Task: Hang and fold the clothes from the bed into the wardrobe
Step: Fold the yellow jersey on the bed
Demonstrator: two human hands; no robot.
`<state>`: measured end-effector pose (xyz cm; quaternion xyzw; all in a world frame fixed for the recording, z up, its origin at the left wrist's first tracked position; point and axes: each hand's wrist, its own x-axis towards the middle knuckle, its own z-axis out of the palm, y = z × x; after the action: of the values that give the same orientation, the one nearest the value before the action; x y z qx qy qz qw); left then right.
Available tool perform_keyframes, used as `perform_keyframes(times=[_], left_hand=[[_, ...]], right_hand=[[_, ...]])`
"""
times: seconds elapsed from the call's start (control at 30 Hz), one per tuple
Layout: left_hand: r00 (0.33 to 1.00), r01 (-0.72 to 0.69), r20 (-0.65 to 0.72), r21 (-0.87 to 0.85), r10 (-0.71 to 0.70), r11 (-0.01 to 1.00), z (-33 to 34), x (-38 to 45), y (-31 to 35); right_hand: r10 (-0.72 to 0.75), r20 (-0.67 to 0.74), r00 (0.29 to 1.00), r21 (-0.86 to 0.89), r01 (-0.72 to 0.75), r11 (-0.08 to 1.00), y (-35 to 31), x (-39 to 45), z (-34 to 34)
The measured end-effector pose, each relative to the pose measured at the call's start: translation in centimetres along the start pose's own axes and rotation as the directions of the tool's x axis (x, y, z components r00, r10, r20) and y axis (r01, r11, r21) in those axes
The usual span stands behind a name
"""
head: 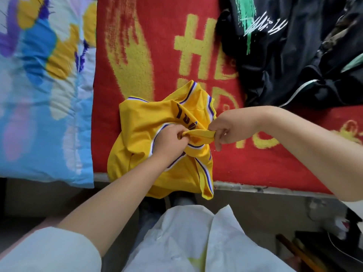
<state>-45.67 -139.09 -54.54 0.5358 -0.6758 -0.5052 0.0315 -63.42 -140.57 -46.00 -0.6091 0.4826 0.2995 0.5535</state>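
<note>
A yellow basketball jersey [141,122] with purple and white trim lies crumpled at the near edge of the bed, partly hanging over the edge. My left hand [170,140] grips a bunched strip of its fabric in the middle of the jersey. My right hand [229,128] pinches the other end of the same strip, which is stretched between the two hands. A pile of dark clothes [290,55] with green and white print lies on the bed at the far right.
The bed is covered by a red blanket [157,55] with yellow lettering. A blue patterned quilt [43,85] lies on the left. The bed's edge [245,188] runs below the jersey. Dark clutter [324,242] sits on the floor at lower right.
</note>
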Motion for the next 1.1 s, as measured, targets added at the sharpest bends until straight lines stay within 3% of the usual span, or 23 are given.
perform_keyframes(times=[0.07,0.13,0.23,0.33,0.43,0.53,0.63,0.7,0.83,0.9,0.93,1.0,1.1], left_hand=[[0.997,0.054,-0.055,0.135,-0.047,0.989,-0.9,0.0,-0.2],[0.996,0.035,-0.086,0.313,-0.008,0.949,-2.4,-0.1,-0.7],[0.983,0.008,-0.167,0.430,0.071,0.903,-6.3,-0.3,-2.0],[0.968,0.063,-0.240,0.507,0.071,0.860,-10.3,-0.8,-3.2],[0.951,0.174,-0.310,0.527,-0.002,0.832,-13.1,-1.0,-3.4],[0.917,0.256,-0.395,0.465,-0.059,0.848,-15.1,-1.1,-2.6],[0.860,0.280,-0.504,0.345,-0.074,0.896,-17.2,-1.9,-0.9],[0.806,0.242,-0.591,0.269,-0.039,0.932,-19.0,-3.1,1.1],[0.678,0.194,-0.735,0.154,-0.019,0.969,-22.3,-6.0,4.2],[0.648,0.112,-0.758,0.002,-0.072,0.994,-23.8,-7.1,5.5],[0.683,0.021,-0.720,-0.147,-0.122,0.989,-24.7,-7.7,6.6],[0.785,-0.169,-0.600,-0.449,-0.156,0.878,-26.3,-9.7,9.9],[0.816,-0.312,-0.569,-0.578,-0.098,0.754,-28.6,-12.3,13.6]], right_hand=[[0.124,-0.048,0.991,-0.157,-0.130,0.979,0.2,0.7,0.5],[0.290,-0.134,0.948,-0.283,-0.317,0.905,0.9,2.1,1.2],[0.427,-0.350,0.834,-0.147,-0.499,0.854,2.2,4.0,1.8],[0.484,-0.535,0.692,0.052,-0.545,0.837,3.1,5.1,1.9],[0.483,-0.678,0.554,0.273,-0.420,0.865,3.1,5.5,1.5],[0.498,-0.787,0.364,0.446,-0.222,0.867,2.1,4.4,0.4],[0.505,-0.845,0.177,0.489,-0.128,0.863,0.6,1.7,-1.2],[0.486,-0.868,0.103,0.477,-0.102,0.873,-0.4,-0.9,-2.5],[0.409,-0.912,0.026,0.403,-0.114,0.908,-2.4,-6.4,-5.4],[0.415,-0.910,0.010,0.414,-0.049,0.909,-3.6,-8.9,-6.9],[0.412,-0.910,0.037,0.413,0.039,0.910,-4.4,-10.3,-7.5],[0.377,-0.920,0.108,0.392,0.292,0.873,-6.4,-13.4,-8.6],[0.339,-0.941,0.021,0.276,0.631,0.725,-10.0,-18.9,-8.3]])
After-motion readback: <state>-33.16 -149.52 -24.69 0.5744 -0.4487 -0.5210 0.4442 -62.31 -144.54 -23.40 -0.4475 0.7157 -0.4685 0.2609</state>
